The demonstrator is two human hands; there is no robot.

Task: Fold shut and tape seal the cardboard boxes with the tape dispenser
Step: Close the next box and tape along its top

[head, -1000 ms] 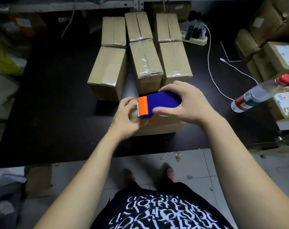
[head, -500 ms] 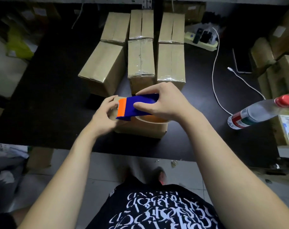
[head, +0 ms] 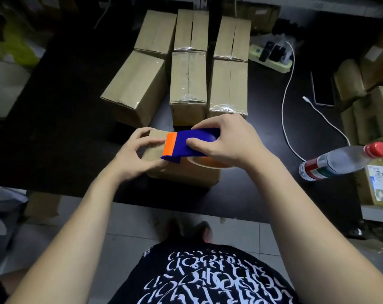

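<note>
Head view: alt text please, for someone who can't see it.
A person's right hand grips a blue tape dispenser over a cardboard box on a black table, while the left hand holds the box's left end. Six more boxes stand in two rows behind.

Right hand: your right hand (head: pixel 227 139) grips the blue tape dispenser (head: pixel 192 143) from above, thumb on its near side, fingers over the far side.
Tape dispenser: it's lying across the top of the nearest box (head: pixel 184 174), orange end pointing left, tape roll peeking out under your palm.
Left hand: your left hand (head: pixel 133 159) curls round that box's left end, fingertips just beside the orange end.
Nearest box: it sits near the desk (head: pixel 65 128) edge closest to you.
Behind it: six boxes (head: pixel 188 80) in two rows of three, with glossy tape on the front ones.
Right side: a red-capped clear bottle (head: pixel 339 161); a white cable (head: pixel 284 102) runs back to a power strip (head: pixel 271 55).
</note>
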